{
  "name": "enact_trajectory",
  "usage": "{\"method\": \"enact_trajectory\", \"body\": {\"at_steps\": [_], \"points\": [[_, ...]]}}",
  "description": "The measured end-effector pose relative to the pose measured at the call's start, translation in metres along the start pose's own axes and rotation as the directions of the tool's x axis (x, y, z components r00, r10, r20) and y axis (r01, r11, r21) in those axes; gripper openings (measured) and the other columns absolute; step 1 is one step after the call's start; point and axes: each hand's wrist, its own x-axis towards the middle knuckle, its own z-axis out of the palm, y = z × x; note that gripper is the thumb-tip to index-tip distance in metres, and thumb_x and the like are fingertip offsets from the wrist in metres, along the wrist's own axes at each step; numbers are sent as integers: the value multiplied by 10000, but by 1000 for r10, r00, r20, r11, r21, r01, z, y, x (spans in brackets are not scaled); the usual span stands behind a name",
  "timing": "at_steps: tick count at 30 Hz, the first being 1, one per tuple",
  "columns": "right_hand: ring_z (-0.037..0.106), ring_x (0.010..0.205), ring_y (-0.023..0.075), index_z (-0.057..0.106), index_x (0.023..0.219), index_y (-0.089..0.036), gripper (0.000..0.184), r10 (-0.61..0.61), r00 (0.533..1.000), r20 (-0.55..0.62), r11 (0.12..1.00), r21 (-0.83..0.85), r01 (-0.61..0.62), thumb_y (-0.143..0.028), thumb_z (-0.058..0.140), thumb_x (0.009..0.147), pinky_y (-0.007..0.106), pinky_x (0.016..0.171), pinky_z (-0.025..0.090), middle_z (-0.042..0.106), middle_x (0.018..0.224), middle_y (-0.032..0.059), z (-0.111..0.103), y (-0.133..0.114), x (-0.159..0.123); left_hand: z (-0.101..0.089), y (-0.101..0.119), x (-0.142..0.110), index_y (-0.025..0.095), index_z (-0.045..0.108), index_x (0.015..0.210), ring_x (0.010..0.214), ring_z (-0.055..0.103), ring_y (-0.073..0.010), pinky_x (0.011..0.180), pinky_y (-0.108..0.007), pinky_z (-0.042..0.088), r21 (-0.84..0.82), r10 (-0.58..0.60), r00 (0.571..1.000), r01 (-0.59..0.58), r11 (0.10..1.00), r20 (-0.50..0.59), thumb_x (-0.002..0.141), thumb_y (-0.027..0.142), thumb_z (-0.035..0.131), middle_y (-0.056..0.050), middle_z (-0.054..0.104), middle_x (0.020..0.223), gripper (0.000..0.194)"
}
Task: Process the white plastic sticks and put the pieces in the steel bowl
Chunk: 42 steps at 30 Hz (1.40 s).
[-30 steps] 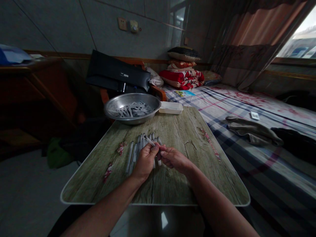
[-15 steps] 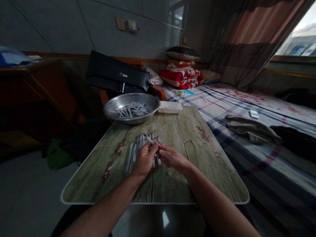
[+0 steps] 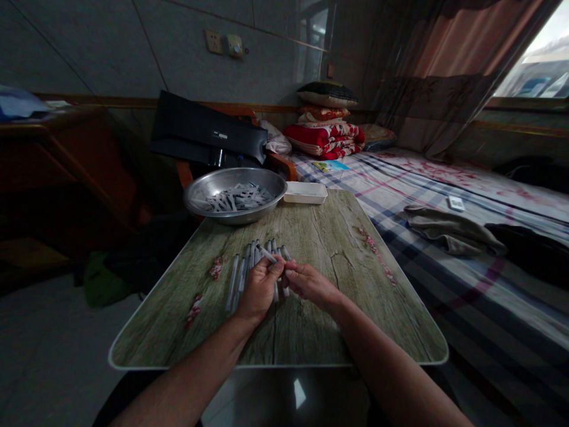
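Left grip (image 3: 260, 290) stays clamped on a white stick (image 3: 267, 254), right grip (image 3: 310, 281) pressed close against it, above loose sticks (image 3: 242, 276) on the wood-print worktop (image 3: 311, 332).

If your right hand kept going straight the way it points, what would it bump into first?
Probably the white tube at its fingertips, since the right hand points toward it. Just behind that is the left hand, which pinches the tube. It's hard to judge exactly how close they are from this view.
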Motion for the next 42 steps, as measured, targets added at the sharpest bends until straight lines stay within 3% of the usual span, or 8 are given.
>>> {"method": "enact_trajectory", "body": {"at_steps": [6, 12, 17, 21, 26, 30, 37, 42], "points": [[273, 500, 83, 585, 777, -180, 422, -3, 1000, 15, 1000, -7, 3, -581, 530, 895, 234, 459, 211, 322, 572, -60, -3, 4, 1, 4, 4, -2, 181, 623, 869, 612, 661, -146, 598, -263, 520, -3, 5, 1000, -5, 1000, 6, 745, 454, 776, -32, 735, 801, 337], [330, 571, 97, 647, 1035, -175, 457, -74, 997, 8, 989, -131, 74, -593, 504, 915, 238, 526, 290, 379, 650, -45, -2, 18, 4, -1, 14, -2, 188, 654, 855, 898, 712, -208, 825, -313, 543, 183, 109, 992, -120, 976, 71, 785, 431, 749, -46, 743, 858, 270], [393, 601, 99, 588, 1261, -187, 434, -29, 998, 55, 992, -117, 35, -459, 526, 928, 240, 580, 347, 459, 692, -39, -1, 8, 2, -1, 15, 4, 192, 629, 856, 823, 722, -218, 760, -335, 562, -35, -18, 999, 17, 999, -28, 702, 431, 813, -23, 730, 766, 339], [438, 622, 99, 637, 944, -168, 220, 39, 998, -49, 996, -79, -42, -227, 634, 732, 218, 549, 339, 532, 705, -29, -11, -5, 0, -3, 17, 9, 170, 645, 820, 810, 697, -175, 713, -285, 558, -169, -13, 996, -3, 986, -92, 694, 407, 816, -29, 724, 821, 318], [219, 402, 69, 520, 786, -195, 94, 154, 953, -262, 974, 204, -101, -257, 530, 716, 218, 407, 159, 290, 487, -105, -21, -9, 1, -3, 21, 7, 149, 659, 894, 603, 603, -90, 542, -199, 507, -192, -206, 978, 197, 962, -31, 666, 320, 839, 17, 634, 735, 338], [229, 395, 54, 497, 777, -198, 231, 109, 958, -266, 960, 278, -32, -398, 610, 754, 213, 395, 148, 331, 521, -104, -18, -8, 3, -2, 25, -1, 205, 570, 1117, 472, 504, -58, 431, -152, 402, -126, -353, 915, 381, 916, 197, 724, 278, 802, 51, 574, 663, 462], [195, 387, 41, 383, 616, -216, 513, 148, 952, -267, 970, 228, -87, -641, 641, 739, 218, 383, 110, 283, 474, -102, -18, -5, 4, -9, 25, -2, 216, 543, 999, 369, 365, -21, 362, -106, 234, -78, -431, 811, 497, 864, 396, 775, 244, 735, 71, 502, 574, 297], [185, 383, 43, 377, 602, -219, 507, 153, 937, -314, 975, 204, -91, -622, 636, 768, 219, 376, 106, 266, 465, -103, -17, -6, 4, -6, 24, -1, 180, 621, 963, 444, 476, -56, 400, -143, 353, -203, -349, 867, 436, 877, 357, 764, 274, 706, 18, 568, 633, 235]]}}
